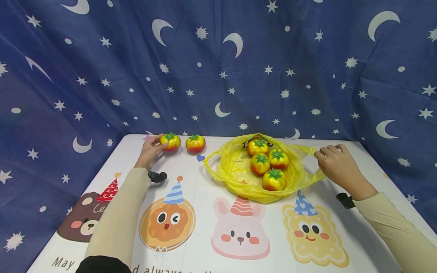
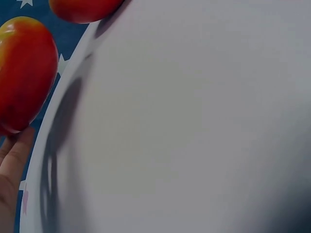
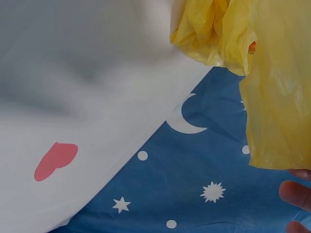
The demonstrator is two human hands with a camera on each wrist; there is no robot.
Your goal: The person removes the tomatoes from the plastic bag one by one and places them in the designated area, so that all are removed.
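At the back left of the table, my left hand holds a yellow-and-red toy tomato with a green star-shaped top. The left wrist view shows a fingertip against the underside of that tomato. A second tomato sits just to its right. My right hand pinches the right handle of a thin yellow plastic bag and draws it outward. Several tomatoes lie inside the bag, whose mouth is spread wide. In the right wrist view, fingertips show under the hanging yellow film.
A white tablecloth printed with cartoon faces covers the table. Behind its back edge hangs a dark blue curtain with moons and stars. The bag's left handle loop lies loose, between the second tomato and the bag.
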